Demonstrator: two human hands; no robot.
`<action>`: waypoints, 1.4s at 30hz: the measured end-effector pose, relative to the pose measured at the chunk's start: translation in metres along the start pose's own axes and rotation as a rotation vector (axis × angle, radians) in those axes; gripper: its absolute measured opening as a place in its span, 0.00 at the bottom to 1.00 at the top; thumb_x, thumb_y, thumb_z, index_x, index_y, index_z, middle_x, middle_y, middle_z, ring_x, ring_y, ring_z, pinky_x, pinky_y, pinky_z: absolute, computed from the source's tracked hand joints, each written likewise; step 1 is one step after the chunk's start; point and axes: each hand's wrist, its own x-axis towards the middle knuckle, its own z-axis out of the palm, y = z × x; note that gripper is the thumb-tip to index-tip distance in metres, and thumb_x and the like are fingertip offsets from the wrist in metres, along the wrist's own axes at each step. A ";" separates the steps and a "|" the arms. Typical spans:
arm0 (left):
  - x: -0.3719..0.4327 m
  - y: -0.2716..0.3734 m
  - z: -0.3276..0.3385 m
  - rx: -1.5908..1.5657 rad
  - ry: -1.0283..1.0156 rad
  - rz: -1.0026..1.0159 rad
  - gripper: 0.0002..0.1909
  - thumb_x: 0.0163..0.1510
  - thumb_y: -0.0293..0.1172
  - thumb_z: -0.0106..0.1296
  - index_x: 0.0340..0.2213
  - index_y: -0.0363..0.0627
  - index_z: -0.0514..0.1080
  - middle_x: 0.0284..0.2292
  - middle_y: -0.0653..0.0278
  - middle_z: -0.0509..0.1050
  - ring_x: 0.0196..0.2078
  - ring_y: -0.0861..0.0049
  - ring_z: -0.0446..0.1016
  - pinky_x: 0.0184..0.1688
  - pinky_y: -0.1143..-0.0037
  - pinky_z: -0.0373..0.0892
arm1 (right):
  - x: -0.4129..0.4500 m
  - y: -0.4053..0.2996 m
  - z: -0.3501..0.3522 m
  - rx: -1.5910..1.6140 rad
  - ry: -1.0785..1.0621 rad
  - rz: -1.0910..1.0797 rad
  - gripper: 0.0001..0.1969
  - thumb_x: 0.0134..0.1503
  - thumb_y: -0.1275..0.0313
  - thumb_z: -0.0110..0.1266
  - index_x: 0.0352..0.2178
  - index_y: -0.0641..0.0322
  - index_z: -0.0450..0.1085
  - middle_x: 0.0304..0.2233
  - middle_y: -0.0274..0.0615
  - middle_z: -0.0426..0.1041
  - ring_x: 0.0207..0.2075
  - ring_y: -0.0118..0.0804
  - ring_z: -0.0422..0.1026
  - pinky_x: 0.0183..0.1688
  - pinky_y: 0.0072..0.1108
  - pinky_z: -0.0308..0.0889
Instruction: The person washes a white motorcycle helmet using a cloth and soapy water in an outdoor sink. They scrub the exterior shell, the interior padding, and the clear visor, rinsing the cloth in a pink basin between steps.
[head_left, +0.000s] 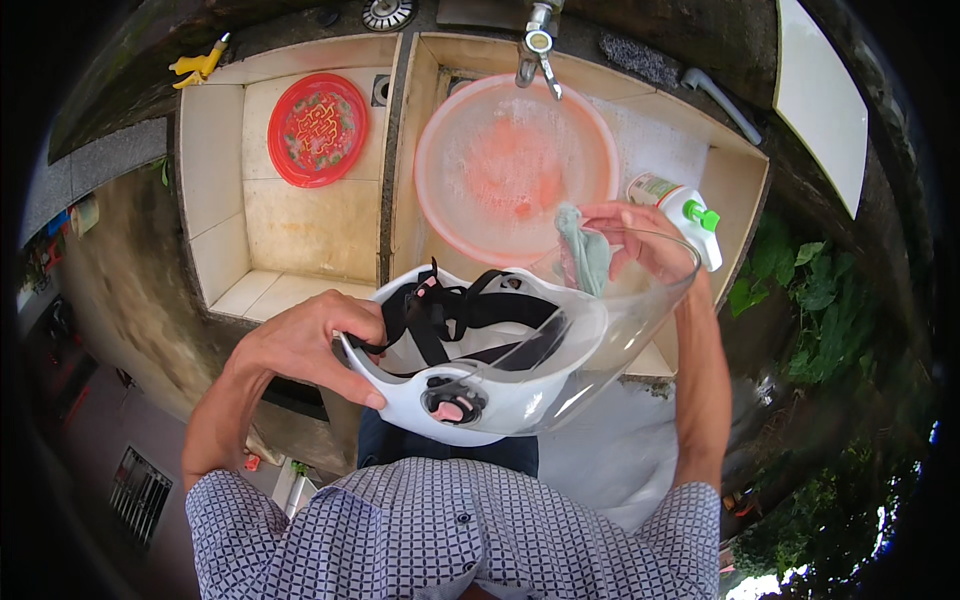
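A white helmet (510, 394) is held upside down near my body, its inside facing up. My left hand (322, 341) grips its rim, thumb on the outer shell. Black straps (427, 319) with a buckle lie across the hollow. From a black and pink side pivot (454, 405), a clear visor (622, 337) extends out to the right. A pale green cloth (589, 259) hangs from the fingers of my right hand (649, 236), beside the visor's far edge. Part of that hand shows through the clear plastic; whether the cloth touches the visor I cannot tell.
A pink basin (421, 191) of sudsy water stands in the right tiled sink (731, 172), under a metal tap (538, 45). A green-topped pump bottle (686, 214) leans at right. The left sink holds a red plate (319, 180). A yellow spray nozzle (202, 61) lies on the ledge.
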 end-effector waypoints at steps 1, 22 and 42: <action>-0.005 0.006 -0.002 0.105 -0.013 0.037 0.23 0.35 0.35 0.79 0.19 0.34 0.73 0.25 0.58 0.74 0.31 0.67 0.74 0.36 0.70 0.69 | 0.007 -0.014 -0.001 0.016 -0.008 0.006 0.34 0.64 0.46 0.53 0.60 0.63 0.70 0.48 0.43 0.77 0.41 0.35 0.77 0.35 0.26 0.75; 0.006 0.072 0.011 0.721 -0.064 -0.006 0.23 0.39 0.48 0.73 0.18 0.45 0.70 0.18 0.67 0.69 0.29 0.68 0.66 0.42 0.67 0.57 | 0.074 -0.025 0.042 -0.450 -0.020 -0.059 0.08 0.61 0.74 0.60 0.39 0.66 0.73 0.29 0.35 0.76 0.29 0.24 0.74 0.31 0.22 0.71; 0.031 0.075 0.030 0.937 0.262 0.045 0.24 0.35 0.49 0.75 0.23 0.42 0.77 0.19 0.64 0.70 0.29 0.65 0.67 0.43 0.67 0.59 | -0.040 -0.072 0.034 -1.071 0.289 -0.214 0.09 0.50 0.81 0.57 0.35 0.70 0.77 0.29 0.49 0.76 0.36 0.45 0.74 0.46 0.32 0.66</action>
